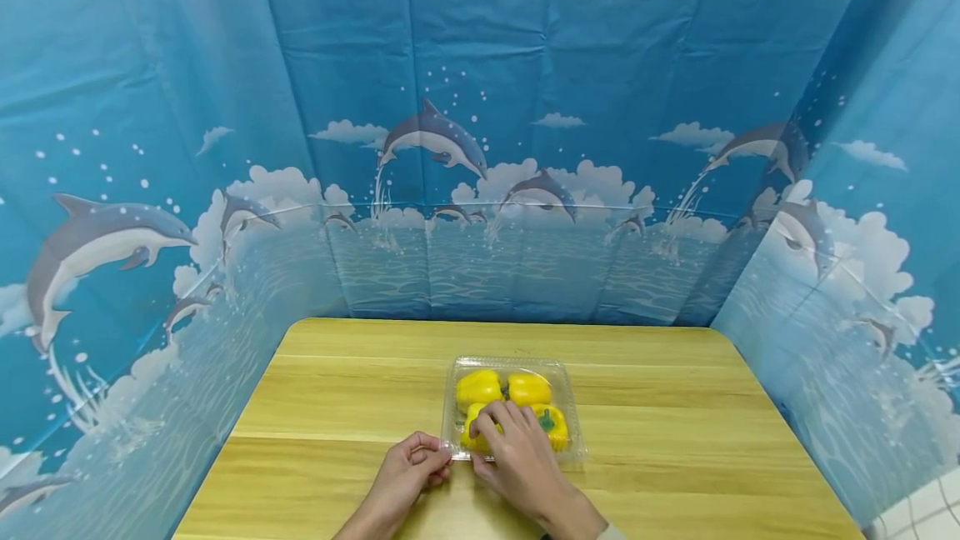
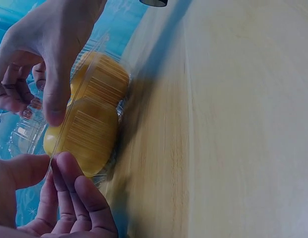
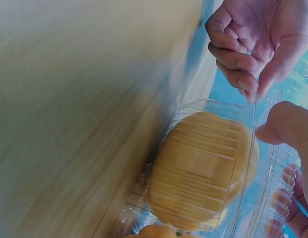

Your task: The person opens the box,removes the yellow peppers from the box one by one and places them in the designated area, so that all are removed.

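Note:
A clear plastic clamshell container [image 1: 572,394] holds several yellow bell peppers [image 1: 477,388] on the wooden table. At its near left corner my left hand [image 1: 411,469] pinches the thin rim between thumb and fingertips, as the left wrist view shows close up. My right hand [image 1: 517,457] reaches over the near side, its bent fingers on the ribbed lid and its thumb [image 2: 56,94] at the front rim. Seen from the right wrist, the ribbed front wall [image 3: 203,163] has a large pepper behind it. In the head view the right hand partly hides the near peppers.
The container stands on a light wooden table [image 1: 337,390] with rounded far corners. Blue curtains [image 1: 495,273] printed with dolphins surround it at the back and sides. White tiles [image 1: 926,511] show at the lower right.

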Motion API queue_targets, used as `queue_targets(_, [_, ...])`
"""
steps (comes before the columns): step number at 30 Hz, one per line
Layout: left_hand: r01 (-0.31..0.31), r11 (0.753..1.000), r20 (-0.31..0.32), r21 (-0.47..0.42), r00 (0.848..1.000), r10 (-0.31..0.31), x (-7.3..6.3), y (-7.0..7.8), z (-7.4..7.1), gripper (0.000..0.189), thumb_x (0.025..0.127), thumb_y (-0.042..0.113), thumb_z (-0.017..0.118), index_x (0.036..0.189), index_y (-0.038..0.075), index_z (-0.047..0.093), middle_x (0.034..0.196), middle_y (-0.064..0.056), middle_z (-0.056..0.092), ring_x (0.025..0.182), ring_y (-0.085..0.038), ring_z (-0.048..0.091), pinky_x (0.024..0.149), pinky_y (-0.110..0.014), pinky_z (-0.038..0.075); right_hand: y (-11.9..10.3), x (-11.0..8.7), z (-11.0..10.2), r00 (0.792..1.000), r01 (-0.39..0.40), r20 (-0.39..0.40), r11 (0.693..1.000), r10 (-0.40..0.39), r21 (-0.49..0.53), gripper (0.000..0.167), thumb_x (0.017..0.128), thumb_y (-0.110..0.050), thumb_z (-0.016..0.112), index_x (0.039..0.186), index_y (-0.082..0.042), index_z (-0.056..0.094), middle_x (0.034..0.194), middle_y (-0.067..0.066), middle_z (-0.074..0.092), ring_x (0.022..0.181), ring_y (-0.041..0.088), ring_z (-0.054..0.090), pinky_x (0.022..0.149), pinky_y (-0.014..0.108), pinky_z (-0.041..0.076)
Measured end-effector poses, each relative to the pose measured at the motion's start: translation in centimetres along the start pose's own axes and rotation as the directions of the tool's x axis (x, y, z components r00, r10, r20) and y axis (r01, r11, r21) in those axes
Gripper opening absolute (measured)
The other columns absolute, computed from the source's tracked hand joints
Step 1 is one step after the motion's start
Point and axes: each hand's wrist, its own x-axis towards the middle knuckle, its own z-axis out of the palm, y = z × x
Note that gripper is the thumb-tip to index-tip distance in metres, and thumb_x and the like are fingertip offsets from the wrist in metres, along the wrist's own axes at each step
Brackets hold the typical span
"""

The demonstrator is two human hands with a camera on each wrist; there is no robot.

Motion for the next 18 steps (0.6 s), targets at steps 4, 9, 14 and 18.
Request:
queue_targets(4, [0.001, 1.0, 0.005, -0.003, 1.0, -0.001, 0.0, 0.0, 0.0, 0.021, 0.11, 0.016, 0.08, 0.121, 0.001, 0.069, 0.096, 0.001, 0.085, 0.089, -0.014, 0.077, 0.082, -0.025, 0.065, 0.0, -0.1, -0.1, 1.0, -0.011, 0.009, 1.0, 0.011, -0.013, 0.057, 0.068, -0.014, 0.103, 0.116, -0.024, 0.073, 0.11, -0.008, 0.07, 0.102, 0.014, 0.068, 0.085, 0.032, 0.054])
queue_targets(9, [0.002, 1.0, 0.016, -0.011, 1.0, -0.002, 0.0, -0.1, -0.1, 0.019, 0.111, 0.014, 0.079, 0.121, 0.002, 0.068, 0.098, -0.001, 0.085, 0.089, -0.013, 0.078, 0.083, -0.026, 0.065, 0.0, -0.3, -0.4, 1.0, -0.021, 0.015, 0.999, 0.021, -0.024, 0.064, 0.067, -0.009, 0.101, 0.123, -0.025, 0.075, 0.113, -0.006, 0.069, 0.104, 0.016, 0.068, 0.085, 0.033, 0.054])
queue_targets(14, [-0.003, 1.0, 0.012, -0.01, 1.0, 0.003, 0.0, -0.2, -0.1, 0.021, 0.11, 0.012, 0.079, 0.124, 0.0, 0.068, 0.101, -0.003, 0.086, 0.089, -0.014, 0.077, 0.083, -0.026, 0.066, 0.5, -0.9, -0.6, 0.999, -0.036, 0.0, 0.999, 0.036, -0.019, 0.066, 0.065, -0.005, 0.1, 0.124, -0.024, 0.076, 0.116, -0.003, 0.07, 0.104, 0.019, 0.068, 0.083, 0.034, 0.051])
queue_targets(18, [-0.007, 1.0, 0.006, -0.011, 1.0, 0.007, -0.1, 0.0, 0.0, 0.023, 0.109, 0.01, 0.077, 0.127, -0.001, 0.067, 0.103, -0.004, 0.086, 0.09, -0.014, 0.076, 0.084, -0.026, 0.065, 1.2, -1.5, -0.9, 0.998, -0.045, -0.032, 0.999, 0.045, -0.005, 0.063, 0.065, 0.0, 0.097, 0.122, -0.022, 0.078, 0.118, 0.001, 0.072, 0.105, 0.021, 0.069, 0.084, 0.036, 0.05])
